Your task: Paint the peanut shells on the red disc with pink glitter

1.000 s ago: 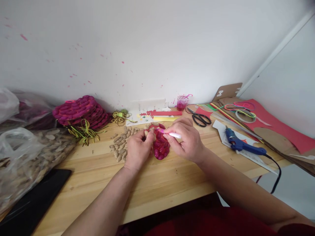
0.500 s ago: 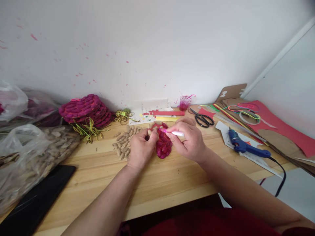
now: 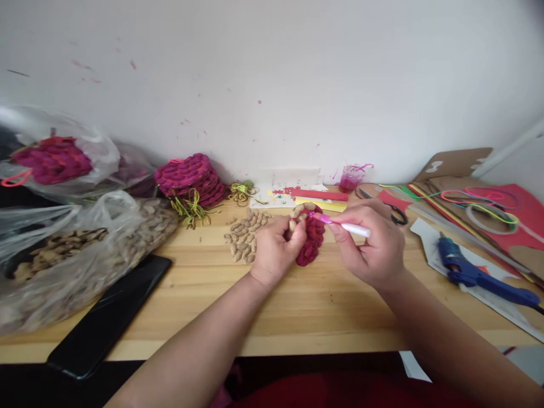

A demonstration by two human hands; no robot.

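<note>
Above the wooden table, my left hand (image 3: pixel 278 246) pinches the left edge of an oval piece covered in peanuts (image 3: pixel 312 243). Most of its peanuts are magenta; a few near the top are still pale. A white brush with a pink tip (image 3: pixel 355 229) is held in my right hand (image 3: pixel 372 243), its tip at the upper part of the piece. Loose unpainted peanuts (image 3: pixel 244 235) lie just left of my left hand. Behind the right hand, a pair of black scissors (image 3: pixel 399 215) is partly hidden.
Stacked magenta pieces (image 3: pixel 189 178), plastic bags of peanuts (image 3: pixel 110 249) and a black phone (image 3: pixel 110 314) are at left. A cup of pink paint (image 3: pixel 349 178) stands by the wall. At right lie a blue glue gun (image 3: pixel 480 277), cords and red paper (image 3: pixel 525 198).
The view has turned left, so the scene sits further right and more of the bags shows. The brush tip has drawn slightly back from the left hand's fingers. Both hands keep their holds.
</note>
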